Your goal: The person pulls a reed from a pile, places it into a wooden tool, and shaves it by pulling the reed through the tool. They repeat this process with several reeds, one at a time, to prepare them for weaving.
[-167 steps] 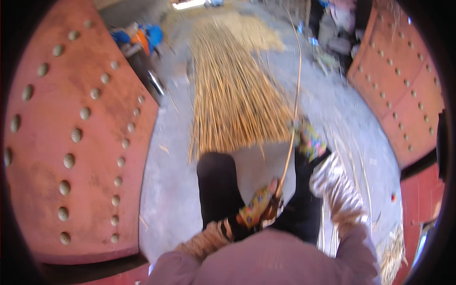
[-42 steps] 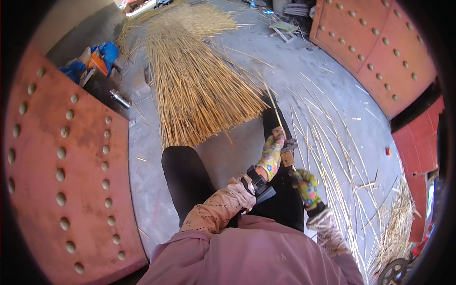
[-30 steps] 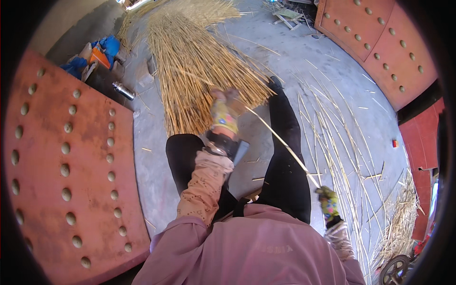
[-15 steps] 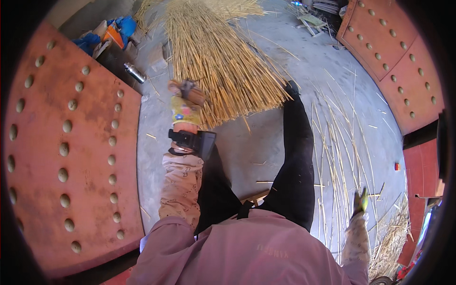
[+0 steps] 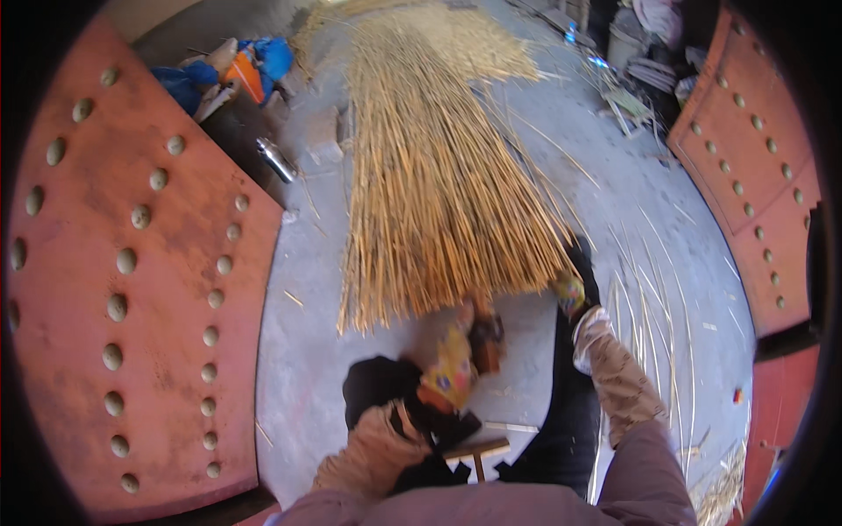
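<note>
Holding a small brown wooden block (image 5: 488, 356), the floral-gloved left hand (image 5: 451, 361) is hovering by the fanned golden stalks (image 5: 438, 193) on the grey floor (image 5: 307, 377); the floral-gloved right hand (image 5: 570, 294) (finger closure unclear) is sitting at their right corner, where light pinching is probably serving best.

I see a left door (image 5: 167, 307) and a right door (image 5: 763, 188), both studded. I spot a flask (image 5: 276, 160) near a block (image 5: 324, 136).

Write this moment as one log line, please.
left hand: holds brown tool; right hand: at near right corner of stalk pile
</note>
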Demonstrator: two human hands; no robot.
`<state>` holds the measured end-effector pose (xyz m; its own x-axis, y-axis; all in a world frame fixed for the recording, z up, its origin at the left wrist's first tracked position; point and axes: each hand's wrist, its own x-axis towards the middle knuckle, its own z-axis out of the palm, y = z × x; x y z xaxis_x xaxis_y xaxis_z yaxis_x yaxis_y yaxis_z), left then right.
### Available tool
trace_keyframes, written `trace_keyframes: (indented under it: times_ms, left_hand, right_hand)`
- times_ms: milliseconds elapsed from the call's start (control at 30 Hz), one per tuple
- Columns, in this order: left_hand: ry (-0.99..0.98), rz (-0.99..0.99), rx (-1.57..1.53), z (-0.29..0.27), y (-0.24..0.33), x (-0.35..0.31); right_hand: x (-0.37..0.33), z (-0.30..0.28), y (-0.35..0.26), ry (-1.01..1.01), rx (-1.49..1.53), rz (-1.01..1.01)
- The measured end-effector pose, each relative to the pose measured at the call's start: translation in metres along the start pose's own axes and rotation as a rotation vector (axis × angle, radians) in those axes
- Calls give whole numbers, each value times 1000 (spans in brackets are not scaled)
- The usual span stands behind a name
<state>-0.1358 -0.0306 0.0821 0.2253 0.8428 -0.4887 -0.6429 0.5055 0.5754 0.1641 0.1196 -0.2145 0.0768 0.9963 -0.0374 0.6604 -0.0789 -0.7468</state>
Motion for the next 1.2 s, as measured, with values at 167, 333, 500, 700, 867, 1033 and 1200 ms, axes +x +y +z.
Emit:
trace_keyframes:
  times_ms: [167,333,500,700,867,1033,1200]
  left_hand:
    - [100,52,-27,-27,10,-5]
    - [47,52,-120,-16,21,2]
    - [-32,30,-133,-29,17,8]
    - [196,-30,-91,-29,7,4]
    - [-243,-166,-91,-35,-38,19]
    - [-257,-139,212,-17,-48,-25]
    - [-500,-45,181,25,-46,-91]
  right_hand:
    - [17,69,-38,-199,-295,-117]
    - [57,60,-66,-316,-129,-250]
    - [45,26,-139,-805,864,-107]
    - [-136,-59,-212,-1189,1342,110]
    - [-286,-78,-178,-1589,787,358]
    - [-333,-91,-163,-1281,1303,135]
    - [-265,-111,-166,-646,1040,-59]
